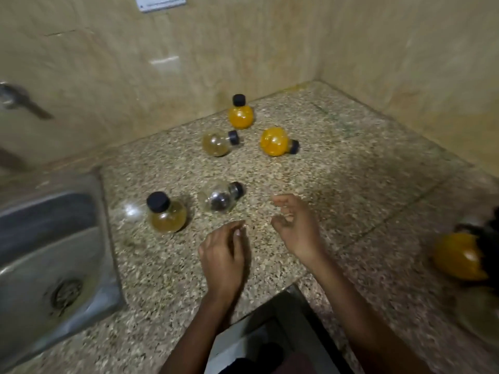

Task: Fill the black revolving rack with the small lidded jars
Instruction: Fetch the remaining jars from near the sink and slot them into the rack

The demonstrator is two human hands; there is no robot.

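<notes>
I'm hovering both hands, fingers loose & holding nothing; clear jar [220,197] lying just ahead, cap pointing right, left hand [222,255] slightly nearer than right hand [295,226].

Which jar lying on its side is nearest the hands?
The clear round glass jar with dark contents, just beyond the hands; the other two toppled jars lie farther back.

We can read no text here. The white plate [159,1] on the wall at top has a dark line of print, but it is too blurred & small to read. The jars show no labels we can make out.
</notes>
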